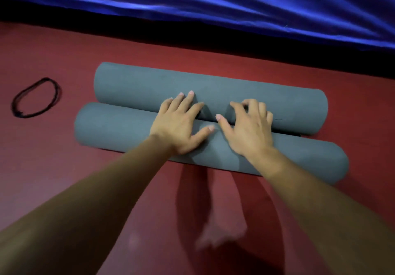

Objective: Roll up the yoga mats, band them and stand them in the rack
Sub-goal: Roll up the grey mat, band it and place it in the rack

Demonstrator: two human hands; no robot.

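Left hand (179, 123), right hand (249, 126), grips wide on grey mat (128, 125), band (58, 92) apart leftward

Blue cloth (192, 1) at 12 o'clock is smeared and cut by the top edge. The foot (222, 234) at 6 o'clock is a blur. Whether the right grip (249, 129) pinches the far roll (213, 86) with its bent fingers (256, 108) or just presses it is unclear.

Camera: one wide-angle view, worn on the person's head.
Facing: forward and steeply down onto the red floor (53, 168), with blue fabric (213, 3) across the top.
Nearness: close; left hand (179, 123) and right hand (248, 127) sit mid-frame.
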